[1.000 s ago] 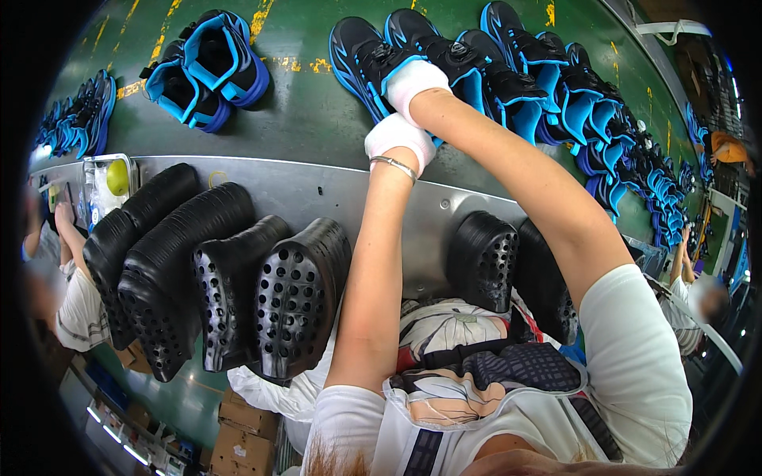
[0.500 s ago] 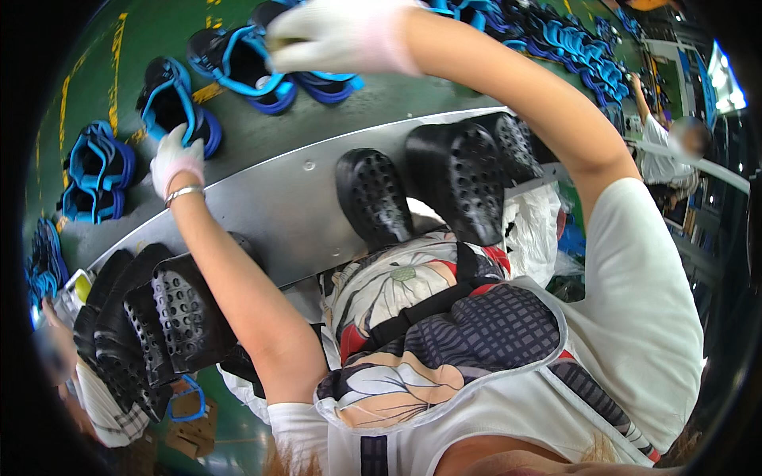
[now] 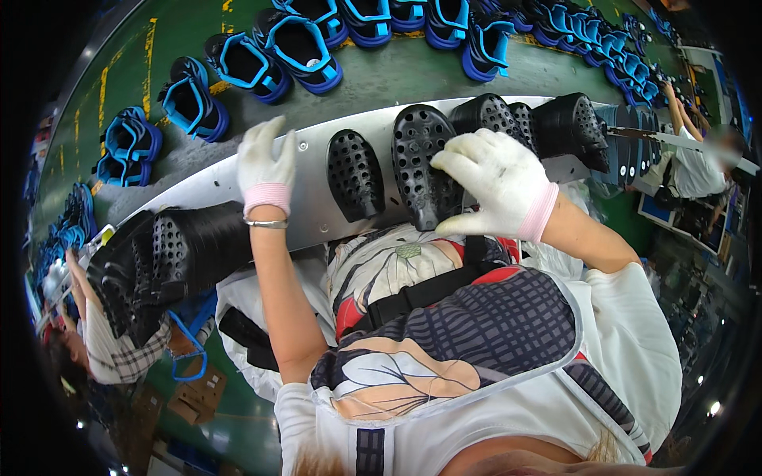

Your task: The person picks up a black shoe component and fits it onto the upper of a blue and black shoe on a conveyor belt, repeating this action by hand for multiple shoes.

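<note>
White gloves with pink cuffs cover both my hands. My left hand (image 3: 267, 163) is open, fingers stretched out and empty, over the silver metal ledge (image 3: 305, 198). My right hand (image 3: 498, 181) is open beside a black perforated shoe form (image 3: 421, 151), its thumb and fingers spread around the form's near side. Whether the fingertips touch it I cannot tell. To the left of that form stands a smaller black perforated form (image 3: 354, 173). More black forms (image 3: 571, 125) are lined up at the right. Another group of black forms (image 3: 186, 246) sits to the left of my left wrist.
Beyond the ledge, a row of black shoes with blue trim (image 3: 300, 51) curves across a green surface (image 3: 190, 36) with yellow lines. One person (image 3: 702, 159) is at the far right, another (image 3: 119, 337) at the left. A blue-framed item (image 3: 189, 353) and cardboard (image 3: 198, 397) lie low left.
Both hands have come back from the shoes: my left hand to the ledge, my right hand down beside the larger form. My view has shifted, showing more shoes and forms at the right.
</note>
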### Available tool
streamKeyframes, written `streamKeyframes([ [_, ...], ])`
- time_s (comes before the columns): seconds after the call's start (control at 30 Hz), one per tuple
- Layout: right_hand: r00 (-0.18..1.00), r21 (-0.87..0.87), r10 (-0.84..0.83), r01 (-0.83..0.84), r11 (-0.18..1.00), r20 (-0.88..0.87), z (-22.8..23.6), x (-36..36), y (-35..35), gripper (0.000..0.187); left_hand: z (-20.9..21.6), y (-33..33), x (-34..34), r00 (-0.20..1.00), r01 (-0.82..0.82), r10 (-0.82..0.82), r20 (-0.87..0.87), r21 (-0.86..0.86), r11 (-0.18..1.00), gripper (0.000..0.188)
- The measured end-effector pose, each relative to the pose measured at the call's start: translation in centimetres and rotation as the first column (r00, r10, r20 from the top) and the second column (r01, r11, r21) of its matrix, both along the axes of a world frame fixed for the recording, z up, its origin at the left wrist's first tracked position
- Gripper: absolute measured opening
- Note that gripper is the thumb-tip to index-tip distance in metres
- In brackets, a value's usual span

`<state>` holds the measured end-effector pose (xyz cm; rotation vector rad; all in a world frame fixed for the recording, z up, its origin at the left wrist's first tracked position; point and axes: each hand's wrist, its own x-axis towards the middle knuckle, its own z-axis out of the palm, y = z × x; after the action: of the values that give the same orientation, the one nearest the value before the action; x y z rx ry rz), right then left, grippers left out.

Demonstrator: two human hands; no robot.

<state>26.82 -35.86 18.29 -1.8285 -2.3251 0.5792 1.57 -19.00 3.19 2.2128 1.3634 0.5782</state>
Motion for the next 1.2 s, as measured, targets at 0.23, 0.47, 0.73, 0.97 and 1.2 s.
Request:
streamKeyframes([
  [0.23, 0.993, 0.09, 0.115, -0.114, 0.989, -0.011, -0.5, -0.4, -0.2, 0.065, 1.4, -2.9, 3.5, 0.997, 0.057, -0.044, 0.062, -0.221, 0.974, 0.032],
  [0.47, 0.999, 0.113, 0.045, -0.042, 0.993, -0.025, -0.8, 0.4, -0.4, 0.066, 2.3, -7.7, 10.1, 0.92, 0.057, 0.02, 0.39, -0.185, 0.981, 0.026],
  [0.73, 0.998, 0.155, -0.03, 0.038, 0.987, -0.055, -1.4, 0.9, -1.4, 0.061, 3.6, -9.3, 12.6, 0.899, 0.075, 0.034, 0.437, -0.23, 0.97, 0.029],
  [0.97, 0.938, 0.127, -0.044, 0.093, 0.988, -0.345, 3.3, 2.5, 0.2, 0.052, 2.9, -6.7, 9.3, 0.707, 0.109, 0.292, 0.644, -0.507, 0.855, 0.043],
  [1.2, 0.896, 0.151, 0.111, -0.049, 0.987, -0.43, 2.3, -1.1, 8.9, 0.055, 9.2, -2.8, 6.2, 0.193, 0.749, 0.646, 0.739, -0.536, 0.39, 0.078],
])
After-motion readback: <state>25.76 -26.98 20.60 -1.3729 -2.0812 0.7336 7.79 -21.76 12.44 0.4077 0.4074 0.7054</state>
